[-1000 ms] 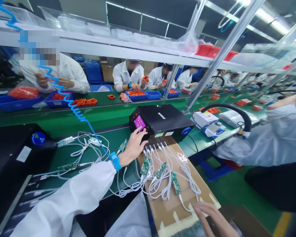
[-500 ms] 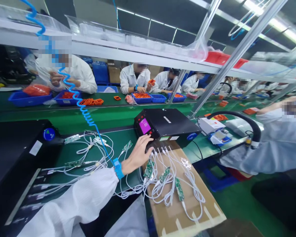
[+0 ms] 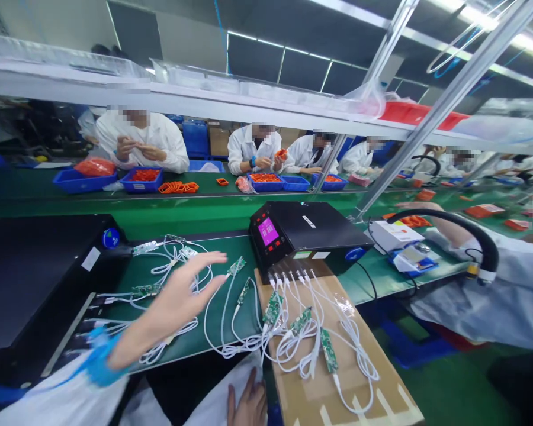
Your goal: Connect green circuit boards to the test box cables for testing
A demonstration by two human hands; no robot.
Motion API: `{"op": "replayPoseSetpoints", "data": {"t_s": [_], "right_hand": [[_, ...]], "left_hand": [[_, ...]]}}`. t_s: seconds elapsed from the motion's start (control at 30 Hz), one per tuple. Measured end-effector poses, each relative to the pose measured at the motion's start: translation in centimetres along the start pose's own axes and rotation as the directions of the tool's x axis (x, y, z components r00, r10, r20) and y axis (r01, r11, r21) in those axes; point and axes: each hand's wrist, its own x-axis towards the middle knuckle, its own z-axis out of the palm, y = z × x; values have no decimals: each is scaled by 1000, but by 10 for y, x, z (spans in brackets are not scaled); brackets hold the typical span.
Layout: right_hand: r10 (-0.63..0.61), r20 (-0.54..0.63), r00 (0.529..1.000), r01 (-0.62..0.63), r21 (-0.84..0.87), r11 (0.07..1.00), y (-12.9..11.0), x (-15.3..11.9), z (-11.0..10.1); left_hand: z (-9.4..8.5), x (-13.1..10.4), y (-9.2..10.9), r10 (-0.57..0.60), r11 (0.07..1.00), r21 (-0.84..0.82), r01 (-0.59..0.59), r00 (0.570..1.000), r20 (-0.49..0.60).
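Black screen box (image 3: 324,228): landmark, on the bench (image 3: 391,277), its display purple, with white cables (image 3: 310,361) plugged along its near lower edge.
Left hand (image 3: 182,296): nearer than the screen box and to its left, thumb spread from the fingers, holding nothing; it covers some of the cables behind.
Right hand (image 3: 249,405): nearest the wearer, below the screen box, well apart from the left, fingers loosely spread on grey cloth (image 3: 213,393), cut off by the lower edge.
Green circuit boards (image 3: 328,350): 3 in front of the screen box, over the cardboard box (image 3: 302,405); others on the bench to its left, 1 just beside the left fingertips.
Clutter: loops of cable tangle before the screen box and spill off the cardboard.
Second black box (image 3: 48,278): well left of the screen box, more cables leading from it.
White device (image 3: 397,236): right of the screen box, beside a curved black hose (image 3: 466,231).
Metal post (image 3: 426,130): slants up behind the screen box, crossing the view.
Orange frames (image 3: 177,187): beyond the screen box, near blue bins (image 3: 266,186) and people in white coats.
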Motion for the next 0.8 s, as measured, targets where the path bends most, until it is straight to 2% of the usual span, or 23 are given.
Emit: {"op": "replayPoseSetpoints", "data": {"t_s": [0.07, 0.13, 0.2, 0.23, 0.3, 0.37, 0.43, 0.53, 0.6, 0.67, 0.7, 0.73, 0.77, 0.8], "right_hand": [[108, -197, 975, -127, -87, 988, -13, 1, 43], [92, -247, 965, -100, -18, 995, -21, -5, 66], [80, -222, 972, -62, 89, 994, -23, -13, 70], [72, -194, 978, -47, 130, 990, -23, -16, 69], [18, -129, 992, 6, 185, 983, -20, -16, 68], [-69, -65, 995, 82, 222, 972, -16, -13, 74], [-153, -29, 988, 155, 258, 954, -16, -8, 86], [-223, -30, 974, 218, 366, 905, -29, -4, 103], [-260, 1, 966, 225, 501, 836, -52, -2, 103], [-361, 65, 930, 247, 615, 749, -85, -3, 93], [-445, 100, 890, 286, 638, 715, -104, -5, 85], [-548, 142, 825, 348, 637, 688, -123, -8, 77], [-644, 203, 738, 412, 621, 667, -142, -11, 68], [-730, 280, 623, 478, 602, 639, -159, -15, 60]], "left_hand": [[-59, -19, -5, -108, 982, 149, 119, 991, -78], [-116, -33, -14, -197, 914, 301, 272, 946, -259], [-167, -41, -29, -259, 821, 390, 417, 881, -397], [-190, -45, -39, -257, 794, 421, 439, 869, -422], [-229, -54, -65, -233, 800, 412, 437, 858, -457], [-259, -66, -92, -223, 818, 390, 422, 859, -462], [-278, -80, -114, -309, 813, 342, 471, 847, -432], [-289, -95, -130, -442, 817, 208, 537, 817, -371], [-289, -100, -131, -477, 830, 136, 541, 814, -332], [-289, -103, -131, -480, 841, 95, 533, 814, -327], [-288, -104, -132, -474, 845, 85, 528, 813, -338], [-288, -105, -133, -465, 849, 79, 522, 811, -356], [-287, -105, -135, -455, 853, 78, 516, 809, -372], [-286, -106, -136, -446, 856, 81, 511, 809, -383]]}}
